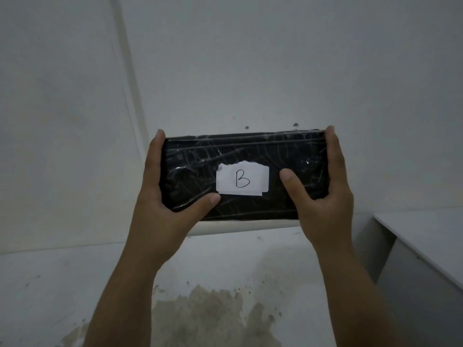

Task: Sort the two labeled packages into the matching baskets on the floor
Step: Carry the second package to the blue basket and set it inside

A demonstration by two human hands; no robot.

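Both the left hand (160, 196) and right hand (325, 194) clasp the black package (250, 156) by its ends at frame centre, label (242, 180) reading "B". No baskets show here, so it could land in the wrong one. The glossy wrap looks slippery too.

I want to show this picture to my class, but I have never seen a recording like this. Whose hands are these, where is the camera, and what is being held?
There is no machine here. The picture comes from a camera worn on a person's head, looking forward and down, so you see that person's own two bare arms reaching out from the bottom of the frame.

The left hand and the right hand grip the two short ends of a black package wrapped in shiny clear film. It is lifted in front of a pale wall, with each thumb pressed on its face. Stuck on the middle is a white label with a handwritten letter B.

Below lies a light floor with a brownish stain. At the right edge is a white ledge or tabletop. No baskets and no second package show in this picture.
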